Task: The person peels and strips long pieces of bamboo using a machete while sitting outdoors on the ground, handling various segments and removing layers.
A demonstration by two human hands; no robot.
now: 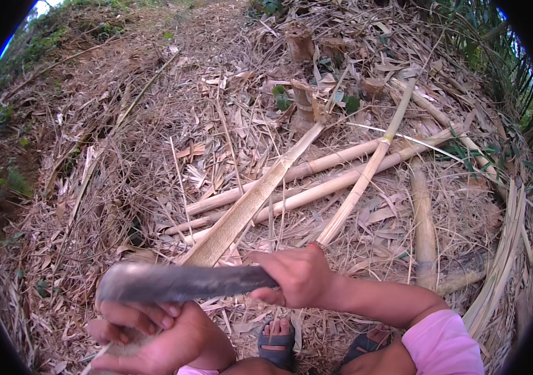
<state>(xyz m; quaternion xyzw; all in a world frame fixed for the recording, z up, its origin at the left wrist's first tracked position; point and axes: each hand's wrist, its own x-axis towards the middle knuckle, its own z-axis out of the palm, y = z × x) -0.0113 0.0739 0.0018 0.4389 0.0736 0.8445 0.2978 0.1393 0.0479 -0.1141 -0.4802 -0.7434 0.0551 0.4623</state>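
Observation:
My right hand (301, 275) is closed around the handle end of a machete (185, 281), whose broad dark blade points left. Below that blade, my left hand (176, 340) has its fingers curled around the near end of a split bamboo strip (241, 212). The strip's pale inner face is up, and it slants away to the far right, close to a cut stump. The blade crosses over the strip and hides part of it, along with some of my left fingers. Whether the edge touches the strip, I cannot tell.
Bamboo poles (316, 194) lie crossed on dry leaf litter ahead. Another pole (366, 178) slants beyond my right hand, and a thicker piece (423, 219) lies farther right. Cut stumps (304, 100) stand at the back. Long strips (498, 256) lie at the right; my sandalled feet (277, 340) are below.

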